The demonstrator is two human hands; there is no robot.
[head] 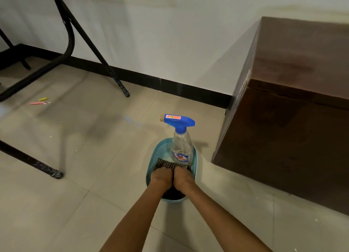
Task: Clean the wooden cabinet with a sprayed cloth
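Note:
A light blue plastic basket [158,149] stands on the tiled floor. A clear spray bottle [182,147] with a blue trigger head stands upright at its far end. A dark checked cloth [166,164] lies in the basket in front of the bottle. My left hand [162,177] and my right hand [184,178] reach down side by side into the basket, and both grip the cloth's near part with curled fingers. The fingertips are hidden under the cloth. The dark brown wooden cabinet [287,104] stands on the right against the wall.
Black metal table legs [98,51] cross the upper left, one foot [54,174] near the left. Small pink and yellow items [40,101] lie on the floor at far left. A white wall with a black skirting [170,85] runs behind.

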